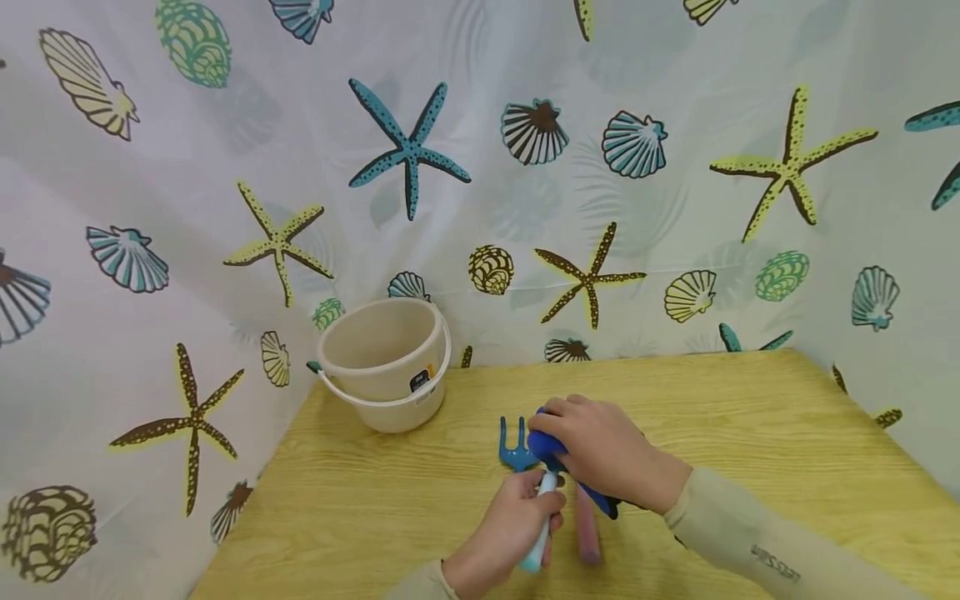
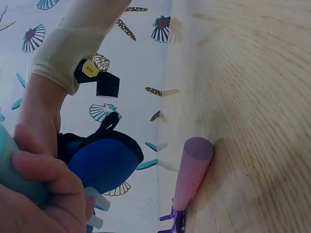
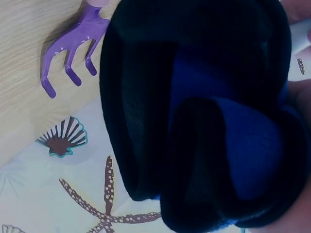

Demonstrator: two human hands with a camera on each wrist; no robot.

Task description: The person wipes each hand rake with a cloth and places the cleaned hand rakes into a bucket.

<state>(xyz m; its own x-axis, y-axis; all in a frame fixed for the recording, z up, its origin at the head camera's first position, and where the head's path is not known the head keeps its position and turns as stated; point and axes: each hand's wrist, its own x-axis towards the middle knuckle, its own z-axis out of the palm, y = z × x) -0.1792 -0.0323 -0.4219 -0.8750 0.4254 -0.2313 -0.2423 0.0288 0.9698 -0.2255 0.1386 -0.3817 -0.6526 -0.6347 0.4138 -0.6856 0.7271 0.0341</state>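
My left hand (image 1: 517,521) grips the light blue handle (image 1: 537,533) of a hand tool. My right hand (image 1: 611,450) holds a blue cloth with black edging (image 1: 547,432) against the upper end of that tool, hiding its head. A blue garden fork (image 1: 517,454) shows its tines just beyond the left hand; whether it joins the gripped handle I cannot tell. Under the right hand lies another hand fork, with a pink handle (image 1: 587,533) in the head view and purple tines (image 3: 73,53) in the right wrist view. Folded cloth (image 3: 252,145) fills much of the right wrist view.
A cream bucket (image 1: 390,408) with a white bail handle stands at the table's back left. The wood-grain table (image 1: 360,517) is bordered at the back and sides by a white curtain (image 1: 480,192) printed with shells and starfish.
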